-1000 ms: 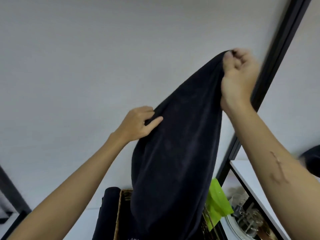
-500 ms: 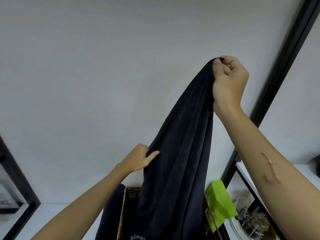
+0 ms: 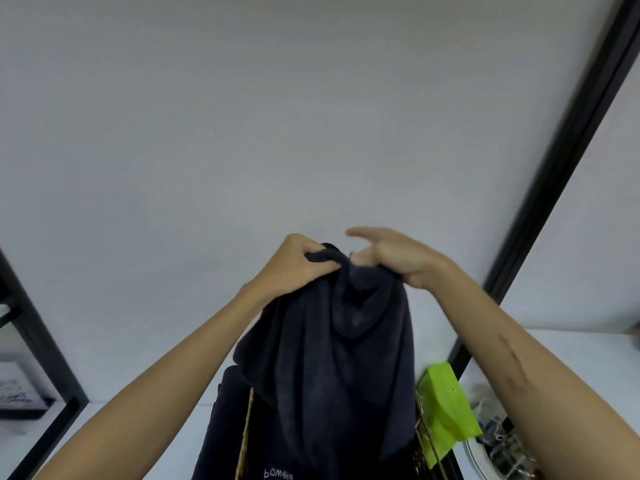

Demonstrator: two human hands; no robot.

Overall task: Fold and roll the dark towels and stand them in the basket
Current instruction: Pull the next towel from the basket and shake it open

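You hold a dark towel up over the wicker basket.

Your left hand grips its top edge with curled fingers; your right hand pinches the edge beside it, its other fingers spread loose. The towel hangs into the basket on the white counter, a green packet just right.

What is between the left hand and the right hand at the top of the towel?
In the head view, only a bunched fold of the dark towel lies between the left hand and right hand.
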